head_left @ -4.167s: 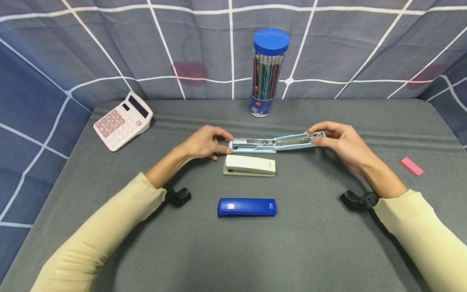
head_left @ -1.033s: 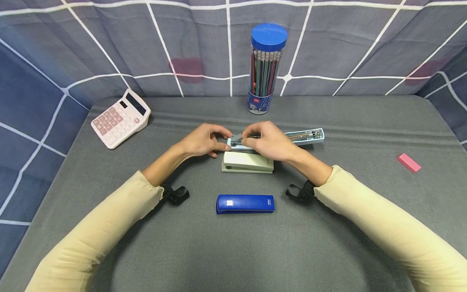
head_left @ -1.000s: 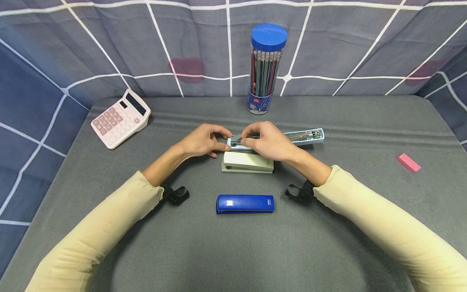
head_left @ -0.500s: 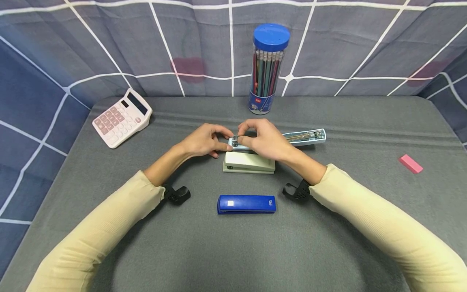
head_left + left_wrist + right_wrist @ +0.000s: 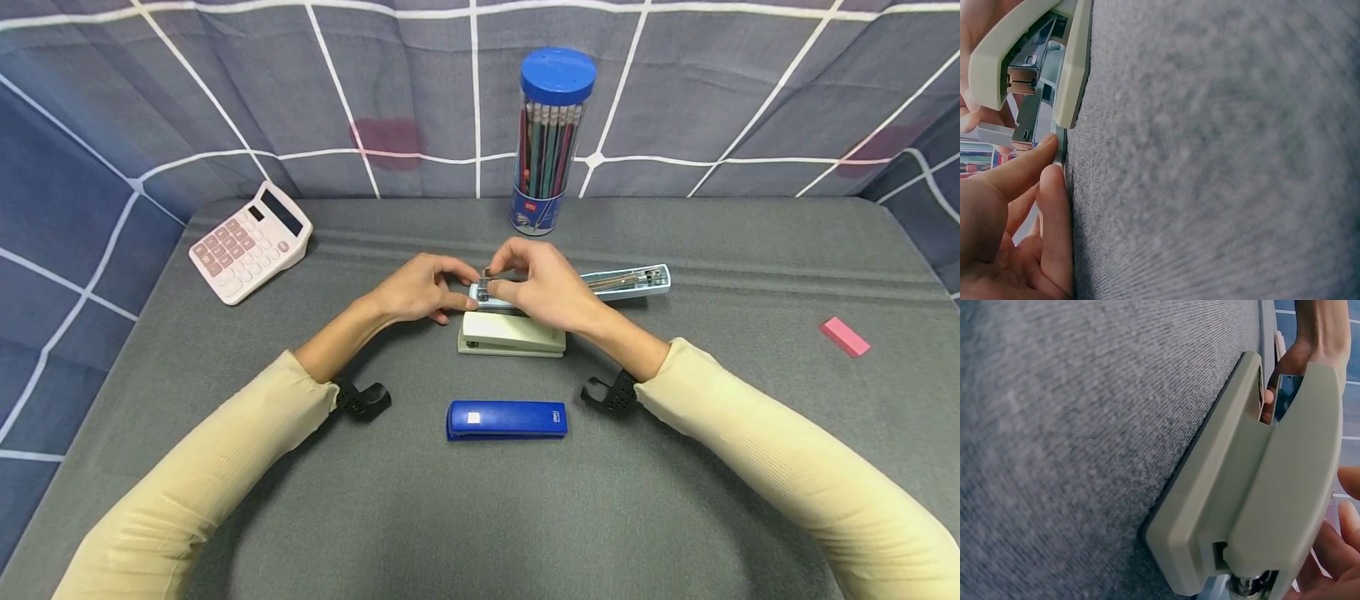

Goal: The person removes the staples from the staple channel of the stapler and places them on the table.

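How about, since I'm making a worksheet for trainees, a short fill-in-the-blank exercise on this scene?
1. The calculator is on the person's ____ side, the pink block on their right.
2. The lid of the pencil jar is ____ in colour.
3. The cream stapler lies ____ the light blue stapler and the dark blue stapler.
4. The light blue stapler, held by the left hand, is folded ____.

Missing words: left; blue; between; open.

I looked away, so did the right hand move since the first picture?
Yes, left: in the head view, the right hand was well right of the pencil jar; now it is in front of it.
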Available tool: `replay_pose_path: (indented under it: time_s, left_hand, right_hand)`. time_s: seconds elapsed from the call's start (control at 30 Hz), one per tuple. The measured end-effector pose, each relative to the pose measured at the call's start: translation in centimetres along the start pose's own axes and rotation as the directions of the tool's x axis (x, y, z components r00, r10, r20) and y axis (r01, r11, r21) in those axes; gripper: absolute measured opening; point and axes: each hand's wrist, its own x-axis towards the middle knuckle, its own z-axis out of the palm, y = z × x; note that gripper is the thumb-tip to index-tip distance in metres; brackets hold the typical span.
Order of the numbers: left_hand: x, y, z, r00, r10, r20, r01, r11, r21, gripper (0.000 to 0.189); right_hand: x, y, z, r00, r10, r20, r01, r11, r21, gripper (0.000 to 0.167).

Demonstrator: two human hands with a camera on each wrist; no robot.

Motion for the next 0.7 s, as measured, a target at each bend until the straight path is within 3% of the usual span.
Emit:
replay_pose_path:
  time_s: [0.27, 0.5, 0.7]
  left_hand:
    - [0.07, -0.07, 0.01, 1.000, -0.009, -0.003, 0.009, 1.000, -0.004, 0.040]
    - [0.05, 0.06, 0.07, 1.000, -0.009, -0.004, 0.009, 1.000, -0.005, 0.040]
    - [-0.01, 0.08, 0.04, 1.000, -0.008, -0.004, 0.008, 1.000, -0.015, 0.040]
  right_hand:
    - [0.28, 0.28, 0.06, 1.000, -0.018, 0.009, 0.018, 1.000, 0.012, 0.029]
    - [0.51, 0.39, 0.05, 1.000, 0.014, 0.028, -0.012, 0.999, -0.048, 0.021]
    - [0.85, 0.41, 0.29, 0.999, -0.005, 0.047, 0.011, 0.992, -0.129, 0.021]
